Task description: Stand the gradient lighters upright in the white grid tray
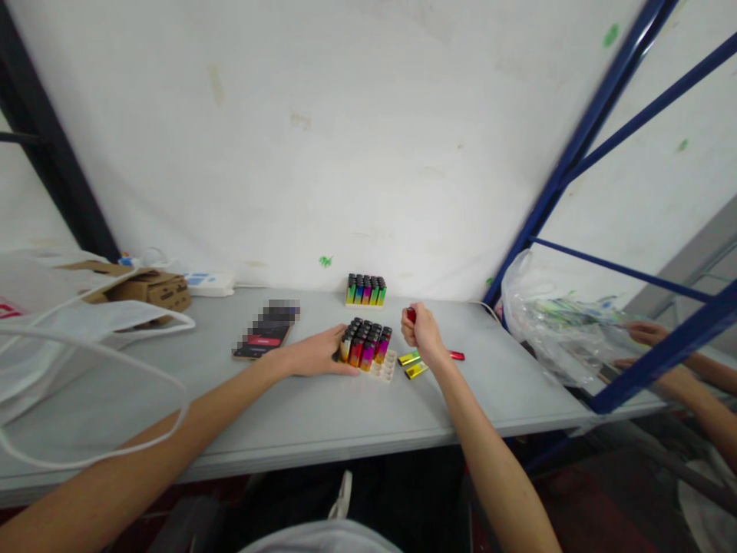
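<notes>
My right hand (422, 329) is closed in a fist around a red lighter (411, 314), held a little above the grey table (322, 415). My left hand (319, 355) rests on the table with its fingers against the left side of a white tray (385, 369) filled with several upright multicoloured lighters (365, 343). Two yellow lighters (412, 364) and a red lighter (457, 355) lie flat on the table just right of the tray, under my right wrist.
A second full pack of lighters (365, 290) stands at the wall. A phone (266, 336) lies left of my left hand. A cardboard box (147, 287), white bags (69, 322), a clear plastic bag (553, 322), blue shelf bars (627, 269) and another person's hands (648, 333) surround.
</notes>
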The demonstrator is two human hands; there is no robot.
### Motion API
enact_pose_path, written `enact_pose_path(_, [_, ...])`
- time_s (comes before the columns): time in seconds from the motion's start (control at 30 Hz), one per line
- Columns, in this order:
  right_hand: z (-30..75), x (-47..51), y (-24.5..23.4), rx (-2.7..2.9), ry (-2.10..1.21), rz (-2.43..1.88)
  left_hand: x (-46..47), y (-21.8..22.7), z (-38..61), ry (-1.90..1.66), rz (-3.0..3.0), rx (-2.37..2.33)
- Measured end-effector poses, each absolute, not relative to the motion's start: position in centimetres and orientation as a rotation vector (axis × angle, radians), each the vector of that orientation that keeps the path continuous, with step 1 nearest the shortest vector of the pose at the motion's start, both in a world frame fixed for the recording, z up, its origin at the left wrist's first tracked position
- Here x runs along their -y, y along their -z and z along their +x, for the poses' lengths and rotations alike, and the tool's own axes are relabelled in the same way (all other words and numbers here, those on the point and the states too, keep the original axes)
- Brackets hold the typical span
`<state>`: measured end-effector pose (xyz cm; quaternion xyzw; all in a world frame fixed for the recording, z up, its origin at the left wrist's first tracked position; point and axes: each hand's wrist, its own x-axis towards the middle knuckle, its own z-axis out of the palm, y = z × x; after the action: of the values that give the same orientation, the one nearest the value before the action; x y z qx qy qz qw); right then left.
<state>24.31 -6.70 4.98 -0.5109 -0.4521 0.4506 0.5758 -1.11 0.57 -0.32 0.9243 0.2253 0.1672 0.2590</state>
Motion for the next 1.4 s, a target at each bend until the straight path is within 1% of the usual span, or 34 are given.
enact_pose_path(0.4, [24.5, 6.8, -5.0, 1.079, -1.106, -1.179, -0.6, 0.5, -1.1, -0.468, 2.509, -0.618])
enact_pose_path(0.87, [24.3, 6.7, -4.5, 1.172, -1.033, -1.164, -0.5, 0.3, -1.1, -0.457, 2.515, -0.608])
enact_pose_path(1.2, [24.2, 7.0, -4.9, 1.19, -1.061, -1.219, -0.4, 0.2, -1.1, -0.477, 2.522, -0.587])
enact_pose_path(1.3, [24.7, 7.0, -5.4, 1.257, -1.099, -1.179, -0.4, 0.2, -1.1, -0.48, 2.511, -0.591])
enact_pose_path(1.4, [25.3, 7.9, -6.5, 1.408, -1.07, -1.082, -0.4, 0.1, -1.1, -0.473, 2.507, -0.589])
